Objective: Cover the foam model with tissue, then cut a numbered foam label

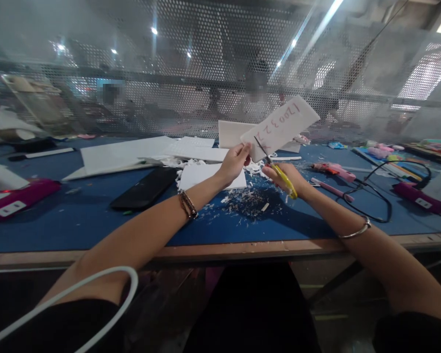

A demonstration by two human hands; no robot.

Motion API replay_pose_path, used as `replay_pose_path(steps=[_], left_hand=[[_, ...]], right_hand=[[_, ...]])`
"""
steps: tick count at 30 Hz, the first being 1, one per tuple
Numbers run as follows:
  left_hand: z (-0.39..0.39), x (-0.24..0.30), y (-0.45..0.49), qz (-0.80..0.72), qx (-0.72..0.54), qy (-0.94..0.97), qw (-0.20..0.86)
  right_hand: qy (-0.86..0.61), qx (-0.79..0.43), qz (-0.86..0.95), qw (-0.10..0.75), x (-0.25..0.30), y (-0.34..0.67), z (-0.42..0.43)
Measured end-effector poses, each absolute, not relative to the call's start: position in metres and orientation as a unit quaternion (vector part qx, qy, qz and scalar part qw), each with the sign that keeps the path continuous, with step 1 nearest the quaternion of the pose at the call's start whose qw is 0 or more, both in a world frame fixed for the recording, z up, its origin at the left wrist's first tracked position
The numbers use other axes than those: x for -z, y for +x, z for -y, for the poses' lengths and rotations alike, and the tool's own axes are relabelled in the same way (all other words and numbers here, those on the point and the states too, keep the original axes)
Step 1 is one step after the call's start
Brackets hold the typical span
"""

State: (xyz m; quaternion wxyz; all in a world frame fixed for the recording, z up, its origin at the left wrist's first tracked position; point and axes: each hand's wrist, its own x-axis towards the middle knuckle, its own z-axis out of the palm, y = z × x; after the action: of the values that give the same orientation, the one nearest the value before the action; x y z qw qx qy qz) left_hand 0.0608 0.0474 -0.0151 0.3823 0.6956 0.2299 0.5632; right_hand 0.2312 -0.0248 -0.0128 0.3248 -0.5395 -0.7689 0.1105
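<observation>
My left hand [235, 164] pinches the lower left end of a white card [284, 125] that has red handwritten digits on it. The card is tilted, held up above the table. In my right hand [288, 177] is a pair of scissors [284, 179] with yellow handles, my fingers closed round them. The dark blades lie at the card near its lower left end; whether they cut into it I cannot tell. Below the hands, white scraps [255, 201] are scattered on the blue table [206, 230]. A white sheet [194, 176] lies left of them.
A black phone-like slab [145, 189] and larger white boards [125, 154] lie to the left. On the right are a pink glue gun [334, 171], a black cable [389, 206] and a purple power strip [424, 198]. Another purple strip [25, 198] sits far left. A perforated screen [191, 83] stands behind.
</observation>
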Motion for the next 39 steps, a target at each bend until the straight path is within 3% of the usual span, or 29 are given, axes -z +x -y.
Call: replay_pose_path(steps=[5,13,23,33,39], left_hand=[[-0.045,0.012,0.059,-0.235,-0.578,0.683,0.380],[-0.054,0.010,0.060,-0.220,-0.602,0.593,0.487],[-0.055,0.014,0.058,-0.221,-0.610,0.630,0.427],[-0.042,0.009,0.059,-0.283,-0.577,0.667,0.378],[-0.040,0.010,0.062,-0.290,-0.575,0.662,0.383]], right_hand=[[-0.495,-0.225,0.771,0.331,0.015,0.235,0.021],[-0.347,-0.383,0.798,0.310,0.009,0.246,0.022],[-0.409,-0.332,0.739,0.419,0.023,0.235,0.012],[-0.425,-0.317,0.741,0.412,0.023,0.240,0.012],[-0.458,-0.209,0.761,0.410,0.025,0.239,0.014]])
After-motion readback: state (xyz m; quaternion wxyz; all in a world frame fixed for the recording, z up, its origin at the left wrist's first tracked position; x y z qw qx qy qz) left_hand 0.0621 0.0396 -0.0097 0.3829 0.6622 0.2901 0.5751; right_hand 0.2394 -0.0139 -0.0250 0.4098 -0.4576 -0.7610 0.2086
